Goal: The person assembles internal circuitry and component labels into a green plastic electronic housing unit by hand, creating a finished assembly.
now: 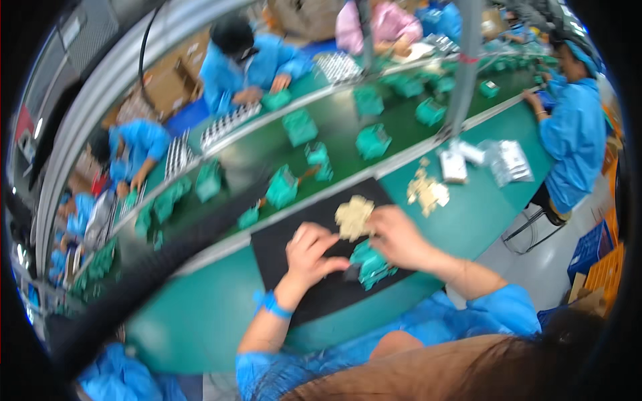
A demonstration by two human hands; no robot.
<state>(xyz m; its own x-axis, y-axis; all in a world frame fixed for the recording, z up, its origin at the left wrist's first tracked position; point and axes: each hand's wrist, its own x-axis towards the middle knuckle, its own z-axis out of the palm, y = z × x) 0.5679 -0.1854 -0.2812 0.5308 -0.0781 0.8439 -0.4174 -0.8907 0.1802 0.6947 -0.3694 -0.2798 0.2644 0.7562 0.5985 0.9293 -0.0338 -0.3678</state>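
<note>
On a black mat [301,299] lies a teal-green plastic-wrapped piece [374,265] with a small black part at its left end. Just beyond it sits a heap of small flat cream pieces [354,217]. My left hand [309,257] is left of both, fingers spread, its thumb reaching to the black part; nothing shows in its grasp. My right hand [400,237] comes over the green piece from the right. Its fingers are curled together at the heap's right edge, and what they hold, if anything, is hidden.
A second cream heap [428,192], white boxes [453,166] and a clear bag [509,162] lie right on the green table. Beyond the metal rail, a conveyor [334,144] carries several green wrapped pieces. A post [466,73] stands ahead. Co-workers in blue [578,134] sit around.
</note>
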